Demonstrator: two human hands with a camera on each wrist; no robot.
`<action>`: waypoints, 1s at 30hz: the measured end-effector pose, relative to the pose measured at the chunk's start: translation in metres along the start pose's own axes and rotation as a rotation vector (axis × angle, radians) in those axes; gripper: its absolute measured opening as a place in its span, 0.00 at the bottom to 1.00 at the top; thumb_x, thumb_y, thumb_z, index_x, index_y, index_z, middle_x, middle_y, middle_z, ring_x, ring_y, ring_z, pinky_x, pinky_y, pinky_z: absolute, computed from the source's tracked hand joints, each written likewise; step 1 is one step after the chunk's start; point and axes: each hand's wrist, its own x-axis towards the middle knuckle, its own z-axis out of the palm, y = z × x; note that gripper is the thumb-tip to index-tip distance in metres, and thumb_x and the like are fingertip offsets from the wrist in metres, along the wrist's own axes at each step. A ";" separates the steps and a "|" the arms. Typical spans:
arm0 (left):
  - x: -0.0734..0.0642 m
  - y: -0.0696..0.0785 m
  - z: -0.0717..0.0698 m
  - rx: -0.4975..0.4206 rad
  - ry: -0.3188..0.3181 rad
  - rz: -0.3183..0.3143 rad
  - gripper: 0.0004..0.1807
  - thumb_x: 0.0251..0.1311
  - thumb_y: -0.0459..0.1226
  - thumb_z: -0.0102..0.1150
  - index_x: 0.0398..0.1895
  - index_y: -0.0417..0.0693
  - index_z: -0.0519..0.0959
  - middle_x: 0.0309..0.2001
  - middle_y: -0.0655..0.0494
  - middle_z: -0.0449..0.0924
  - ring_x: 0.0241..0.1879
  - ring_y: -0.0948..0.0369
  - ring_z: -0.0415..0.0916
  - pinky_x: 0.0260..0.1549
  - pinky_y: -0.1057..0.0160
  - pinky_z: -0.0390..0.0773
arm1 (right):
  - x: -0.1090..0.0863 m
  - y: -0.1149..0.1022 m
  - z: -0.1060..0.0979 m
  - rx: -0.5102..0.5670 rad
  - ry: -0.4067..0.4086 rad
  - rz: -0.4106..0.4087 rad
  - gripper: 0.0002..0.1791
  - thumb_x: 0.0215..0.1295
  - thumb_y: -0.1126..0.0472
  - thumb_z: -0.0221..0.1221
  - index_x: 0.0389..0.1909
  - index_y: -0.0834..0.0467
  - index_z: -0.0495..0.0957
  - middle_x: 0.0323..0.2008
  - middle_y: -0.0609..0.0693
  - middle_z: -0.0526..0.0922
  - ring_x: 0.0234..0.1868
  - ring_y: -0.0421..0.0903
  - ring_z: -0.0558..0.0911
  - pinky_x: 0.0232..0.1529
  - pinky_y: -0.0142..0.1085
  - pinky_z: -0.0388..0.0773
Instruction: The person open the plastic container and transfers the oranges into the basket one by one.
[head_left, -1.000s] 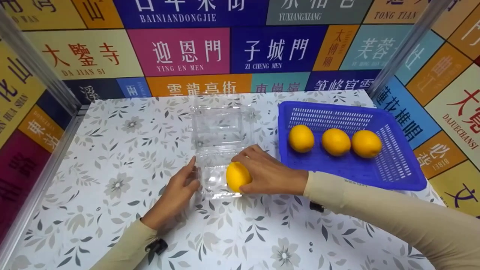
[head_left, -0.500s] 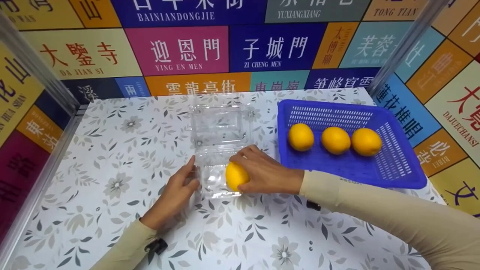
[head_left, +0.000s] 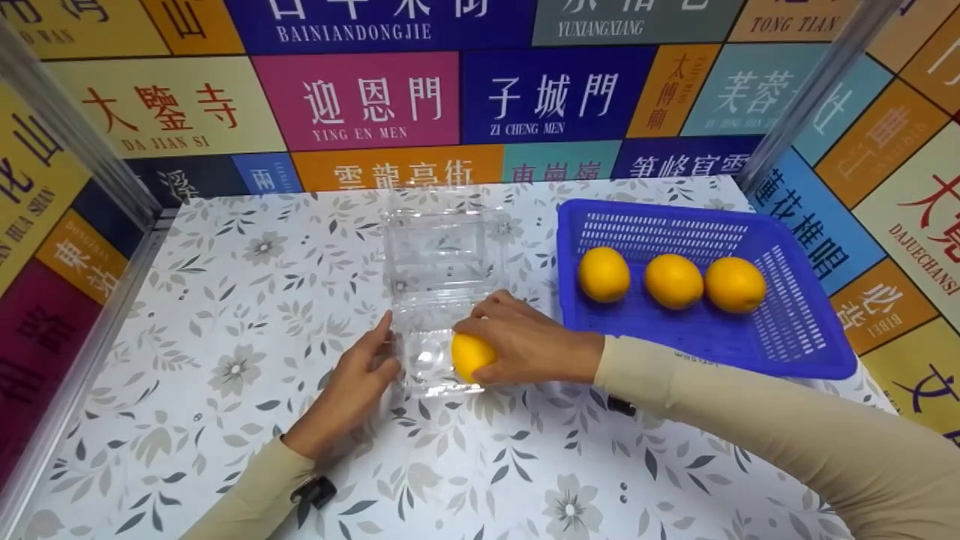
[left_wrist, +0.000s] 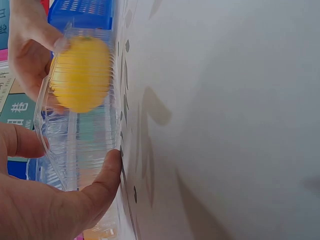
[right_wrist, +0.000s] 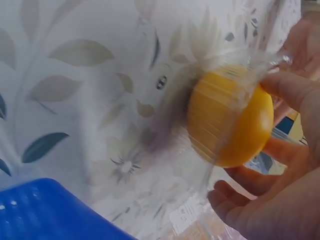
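Observation:
A clear plastic clamshell box (head_left: 424, 367) lies with its lid (head_left: 439, 247) folded back, away from the person. My right hand (head_left: 529, 341) grips a yellow lemon (head_left: 471, 358) in the right part of the box's base, thumb at the near side and fingers over the far side. In the left wrist view the lemon (left_wrist: 82, 75) shows through the ribbed wall. The right wrist view has the lemon (right_wrist: 230, 120) partly behind clear plastic, its upper part above the rim. My left hand (head_left: 349, 390) touches the box's left side with extended fingers.
At the right stands a blue perforated basket (head_left: 697, 345) holding three lemons: a left one (head_left: 604, 275), a middle one (head_left: 673, 281) and a right one (head_left: 735, 285). A leaf-patterned white cover (head_left: 232, 420) lies over the table. Printed panels (head_left: 356, 101) enclose the back and sides.
My right hand has shifted slightly left with the lemon, and its fingers now cover a little more of the fruit. The left hand, box and basket stay in place.

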 end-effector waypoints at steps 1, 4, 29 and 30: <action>0.000 0.000 0.000 0.003 -0.002 0.004 0.43 0.71 0.27 0.53 0.89 0.37 0.51 0.73 0.33 0.74 0.70 0.42 0.75 0.73 0.42 0.72 | 0.001 0.000 -0.001 -0.013 -0.010 0.001 0.34 0.67 0.49 0.74 0.72 0.56 0.81 0.62 0.57 0.83 0.64 0.57 0.72 0.63 0.50 0.75; 0.000 -0.001 0.000 0.014 0.001 0.008 0.43 0.72 0.28 0.53 0.88 0.36 0.52 0.73 0.33 0.74 0.70 0.41 0.75 0.73 0.41 0.72 | 0.004 0.001 -0.002 -0.046 -0.037 0.001 0.36 0.67 0.49 0.75 0.73 0.57 0.79 0.63 0.58 0.83 0.64 0.57 0.72 0.63 0.50 0.76; -0.001 0.000 0.000 0.033 -0.004 -0.043 0.43 0.74 0.30 0.53 0.90 0.42 0.52 0.76 0.36 0.73 0.73 0.43 0.73 0.78 0.41 0.68 | 0.001 -0.003 -0.005 0.037 0.079 -0.027 0.37 0.60 0.49 0.77 0.68 0.60 0.79 0.58 0.56 0.84 0.61 0.56 0.73 0.61 0.49 0.75; 0.000 0.001 -0.001 0.036 -0.009 -0.045 0.43 0.74 0.30 0.53 0.90 0.42 0.51 0.76 0.36 0.72 0.73 0.43 0.73 0.77 0.41 0.68 | 0.000 -0.003 -0.007 0.036 0.080 -0.024 0.38 0.60 0.49 0.77 0.68 0.60 0.79 0.57 0.56 0.84 0.61 0.56 0.73 0.61 0.49 0.75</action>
